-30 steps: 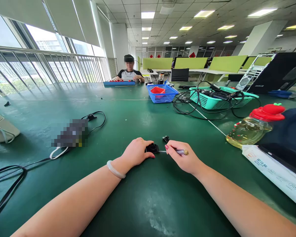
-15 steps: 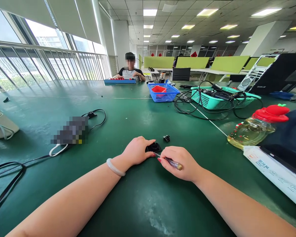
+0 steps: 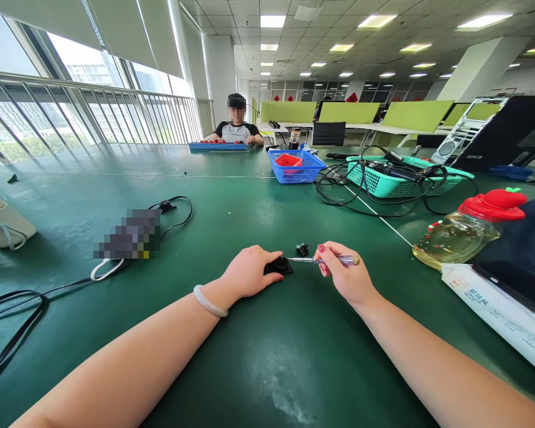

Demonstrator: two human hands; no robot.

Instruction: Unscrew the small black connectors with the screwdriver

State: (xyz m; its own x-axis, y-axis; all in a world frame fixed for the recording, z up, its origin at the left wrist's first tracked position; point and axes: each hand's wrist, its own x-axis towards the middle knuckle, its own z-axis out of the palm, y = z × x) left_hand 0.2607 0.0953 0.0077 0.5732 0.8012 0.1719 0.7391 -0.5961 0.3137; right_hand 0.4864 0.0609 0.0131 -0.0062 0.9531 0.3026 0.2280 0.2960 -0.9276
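Observation:
My left hand (image 3: 248, 272) presses down on a small black part (image 3: 278, 267) lying on the green table (image 3: 249, 368); a pale bangle (image 3: 209, 303) circles that wrist. My right hand (image 3: 346, 274) grips a small screwdriver (image 3: 336, 260) with a clear handle, held nearly level, its metal tip at the black part's right edge. A second small black piece (image 3: 302, 248) lies just beyond, between the two hands.
A bottle with a red cap (image 3: 468, 229) lies at the right beside a white packet (image 3: 494, 309). Farther back stand a blue basket (image 3: 294, 168) and a teal basket (image 3: 396, 178) with black cables. A person (image 3: 237, 125) sits at the far end. Cables (image 3: 169, 211) trail at the left.
My right hand has swung the screwdriver from a steep downward angle up to nearly level and moved right. The left hand has stayed on the black part.

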